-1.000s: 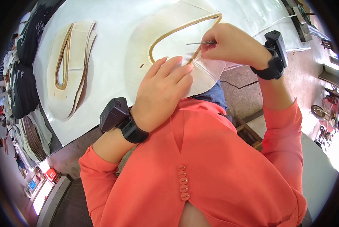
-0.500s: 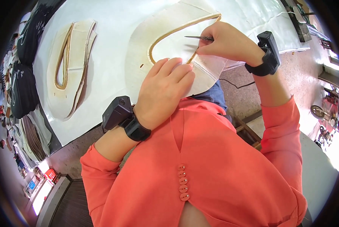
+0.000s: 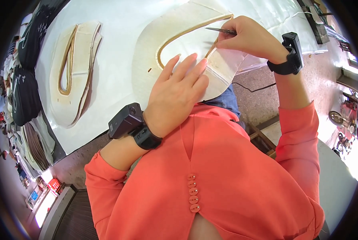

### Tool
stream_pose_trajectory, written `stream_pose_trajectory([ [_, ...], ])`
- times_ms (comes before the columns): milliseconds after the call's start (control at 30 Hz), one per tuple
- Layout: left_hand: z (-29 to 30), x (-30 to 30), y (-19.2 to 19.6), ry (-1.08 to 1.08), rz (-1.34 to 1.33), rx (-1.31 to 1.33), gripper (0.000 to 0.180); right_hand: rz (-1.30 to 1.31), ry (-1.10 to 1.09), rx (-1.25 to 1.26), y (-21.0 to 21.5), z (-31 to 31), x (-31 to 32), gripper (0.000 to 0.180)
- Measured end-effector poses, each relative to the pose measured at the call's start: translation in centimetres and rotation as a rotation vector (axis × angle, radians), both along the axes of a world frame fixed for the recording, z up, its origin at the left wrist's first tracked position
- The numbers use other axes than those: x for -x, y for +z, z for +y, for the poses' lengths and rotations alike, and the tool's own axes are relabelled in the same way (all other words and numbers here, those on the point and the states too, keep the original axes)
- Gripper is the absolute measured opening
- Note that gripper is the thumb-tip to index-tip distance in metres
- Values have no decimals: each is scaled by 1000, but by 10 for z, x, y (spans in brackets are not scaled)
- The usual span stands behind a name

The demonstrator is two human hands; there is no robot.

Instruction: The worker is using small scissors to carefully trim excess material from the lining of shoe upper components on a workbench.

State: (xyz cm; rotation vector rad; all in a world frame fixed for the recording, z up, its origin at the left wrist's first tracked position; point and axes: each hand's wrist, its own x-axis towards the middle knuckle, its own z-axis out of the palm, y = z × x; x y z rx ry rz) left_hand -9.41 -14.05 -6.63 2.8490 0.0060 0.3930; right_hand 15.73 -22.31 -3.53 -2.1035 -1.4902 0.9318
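Observation:
A large cream sheet piece [image 3: 147, 48] with a tan-edged U-shaped opening lies on the white-covered table. My left hand [image 3: 177, 90] rests flat on its near part, fingers spread, fingertips at the lower bend of the opening. At the opening's right edge, my right hand [image 3: 249, 38] is closed around a slim, dark, pointed metal tool [image 3: 219, 29]. The tool's tip points left over the opening. My right thumb and fingertips are at the tan edge; whether they also pinch it I cannot tell.
Further left lies a similar cream piece [image 3: 81, 60], folded or stacked, with its own tan-edged opening. Dark fabric bundles [image 3: 25, 94] hang or lie along the table's left side. A thin black cable [image 3: 253, 91] runs beyond the table's right edge. A wooden frame [image 3: 263, 142] stands below.
My right hand has moved up and to the right along the opening's edge, carrying the pointed tool. The fingers of my left hand have spread and straightened.

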Motion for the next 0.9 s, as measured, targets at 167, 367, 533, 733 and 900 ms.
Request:
stream_pose_trajectory([
  [167, 0, -1, 0, -1, 41, -9, 17, 66, -6, -19, 4, 2, -1, 28],
  [367, -1, -8, 0, -36, -40, -63, 11, 106, -7, -6, 6, 3, -2, 26],
  [533, -3, -10, 2, -31, -28, -76, 12, 31, -64, -61, -13, 0, -1, 27],
  [733, -6, -8, 5, 25, -38, 3, 14, 29, -95, -66, -19, -2, 6, 29],
  [900, 0, -10, 7, -10, -34, 37, 14, 4, -129, -55, -15, -8, 35, 31],
])
